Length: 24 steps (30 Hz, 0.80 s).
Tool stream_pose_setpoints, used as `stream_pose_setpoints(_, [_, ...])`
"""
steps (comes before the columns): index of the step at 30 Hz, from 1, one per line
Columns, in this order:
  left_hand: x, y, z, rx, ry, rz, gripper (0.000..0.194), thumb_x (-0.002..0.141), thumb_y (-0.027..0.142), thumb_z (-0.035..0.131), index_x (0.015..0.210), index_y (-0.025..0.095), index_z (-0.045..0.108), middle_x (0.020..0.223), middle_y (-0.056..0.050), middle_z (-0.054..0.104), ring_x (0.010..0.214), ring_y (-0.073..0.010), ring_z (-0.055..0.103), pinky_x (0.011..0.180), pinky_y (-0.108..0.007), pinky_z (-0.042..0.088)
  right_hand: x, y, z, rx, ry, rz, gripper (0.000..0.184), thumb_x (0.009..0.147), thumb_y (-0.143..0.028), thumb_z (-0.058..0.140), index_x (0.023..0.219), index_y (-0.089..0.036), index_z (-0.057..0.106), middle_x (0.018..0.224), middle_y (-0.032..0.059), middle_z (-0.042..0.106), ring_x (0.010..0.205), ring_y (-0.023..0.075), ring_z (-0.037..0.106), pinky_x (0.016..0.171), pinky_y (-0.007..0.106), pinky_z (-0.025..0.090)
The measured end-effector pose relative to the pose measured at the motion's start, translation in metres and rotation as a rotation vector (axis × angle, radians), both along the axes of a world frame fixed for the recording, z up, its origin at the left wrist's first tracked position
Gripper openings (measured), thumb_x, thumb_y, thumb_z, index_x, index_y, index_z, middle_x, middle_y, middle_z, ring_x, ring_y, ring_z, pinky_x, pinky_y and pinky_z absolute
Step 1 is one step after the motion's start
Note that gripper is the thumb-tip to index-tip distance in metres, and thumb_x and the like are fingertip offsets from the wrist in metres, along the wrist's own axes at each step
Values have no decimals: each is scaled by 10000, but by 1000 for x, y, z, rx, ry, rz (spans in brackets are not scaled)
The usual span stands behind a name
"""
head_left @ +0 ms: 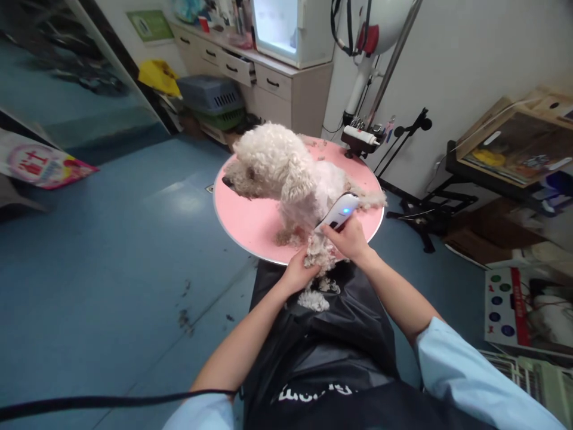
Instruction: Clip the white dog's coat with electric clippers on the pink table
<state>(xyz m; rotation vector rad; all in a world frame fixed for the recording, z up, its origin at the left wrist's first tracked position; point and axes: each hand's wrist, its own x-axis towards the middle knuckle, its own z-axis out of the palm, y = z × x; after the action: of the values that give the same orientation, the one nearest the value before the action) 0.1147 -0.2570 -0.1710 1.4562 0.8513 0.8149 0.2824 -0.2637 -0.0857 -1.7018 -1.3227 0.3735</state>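
White dog [301,174] is up on the round pink bench [250,221], muzzle pointing to the person's left, and I'd say clipping its shaggy leg [320,254] goes best with the limb held steady and the clipper [336,213] kept flat and light, so it neither snags a tuft nor nips skin. The right hand [351,239] is closed round the clipper, forearm angled inward; the left hand [299,273] sits lower, fingers curled about the leg, though how firmly I can't tell.
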Motion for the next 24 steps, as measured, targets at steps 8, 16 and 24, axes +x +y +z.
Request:
stream_pose_setpoints(8, [-7,-4,14,-152,-57,-83,584,613,105,676,1190,132,592,1061,-67,735,940,-202,676,850,-321,533,-9,-16,-19,-129,53,154,443,694,-492,716,922,-220,453,752,0,595,617,171,561,543,296,445])
stream_pose_setpoints(16, [-18,7,22,-136,-1,-111,605,570,155,672,1170,134,601,1137,-73,703,1009,-210,645,904,-314,502,-8,-30,-26,-160,153,351,450,682,-406,779,991,-210,516,824,23,656,704,192,621,630,325,516])
stream_pose_setpoints(24, [-17,17,35,-157,50,-138,545,568,175,622,1113,155,633,927,-13,726,814,-172,645,783,-276,511,10,-3,-33,59,397,298,402,745,-524,750,892,-205,556,754,29,662,655,183,631,617,329,554])
